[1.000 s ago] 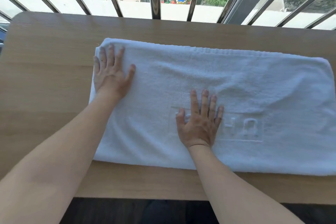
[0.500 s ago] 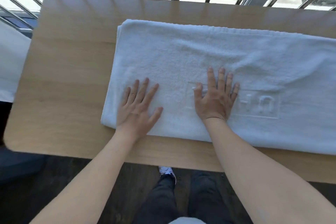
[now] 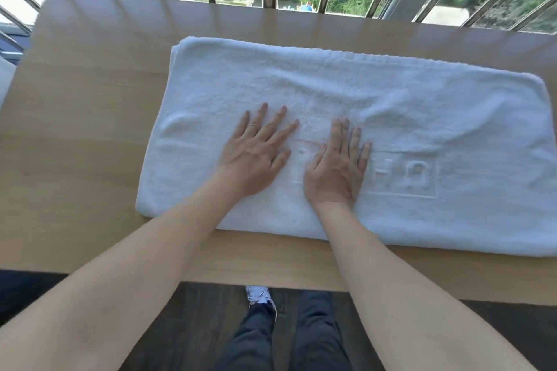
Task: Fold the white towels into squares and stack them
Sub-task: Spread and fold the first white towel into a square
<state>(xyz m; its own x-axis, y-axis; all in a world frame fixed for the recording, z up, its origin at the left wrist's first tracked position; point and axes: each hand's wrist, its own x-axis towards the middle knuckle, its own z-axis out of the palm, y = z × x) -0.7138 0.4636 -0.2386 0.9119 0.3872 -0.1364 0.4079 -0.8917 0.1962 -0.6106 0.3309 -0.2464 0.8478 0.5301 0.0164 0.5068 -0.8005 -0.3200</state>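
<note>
head view, close, steeply down over table

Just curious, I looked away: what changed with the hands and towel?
The left hand slid flat over the white towel from its far left corner to the middle, beside the right hand. Nothing was gripped or released. The right hand stayed flat on the embossed logo; the towel lay unmoved.

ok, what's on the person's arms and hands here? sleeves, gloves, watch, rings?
Nothing covers the left forearm or the right forearm as far as the frame edge: no sleeves, gloves, watch or wristband in view. The left hand wears what looks like a thin ring, probably on the ring finger. The right hand shows no jewellery. No tattoos or markings visible.
</note>
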